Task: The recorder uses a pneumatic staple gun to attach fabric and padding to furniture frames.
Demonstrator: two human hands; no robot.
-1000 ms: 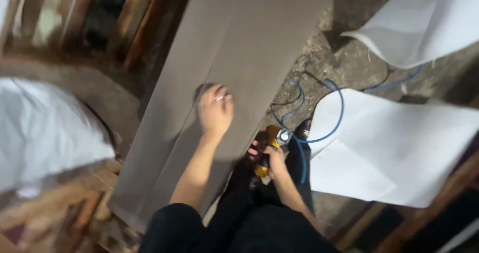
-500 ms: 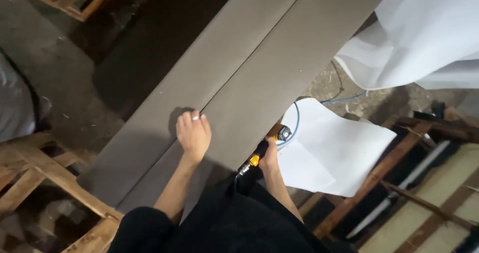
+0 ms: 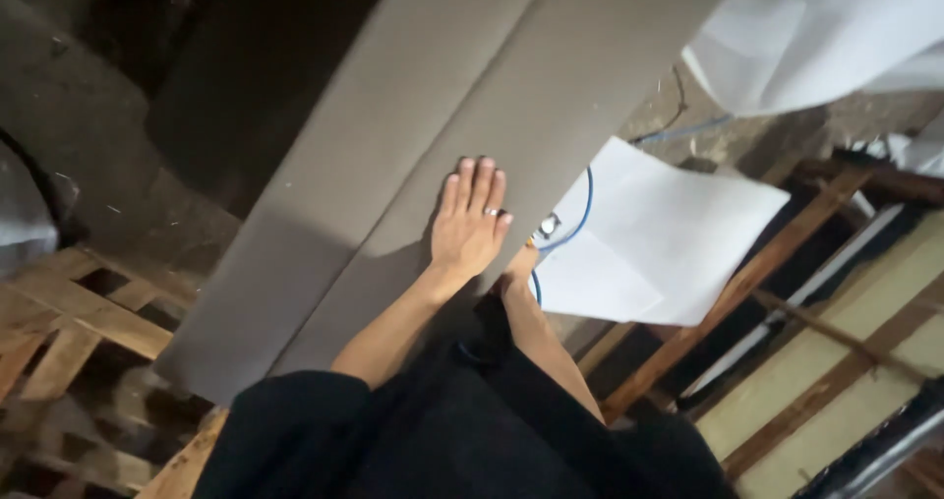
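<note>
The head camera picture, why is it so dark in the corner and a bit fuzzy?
Head view: light falls on the grey panel and white sheet, while the top-left floor lies in deep shadow; the left hand casts a soft shadow on the panel; the wooden pallet and edges look slightly blurred.

Floor: rough dark concrete, dimly lit | left: wooden pallets were seen, pale slats with dark gaps | right: white sheets were laid over debris; timber battens were noted crossing a pale board | light: low, shadowed at upper left.
</note>
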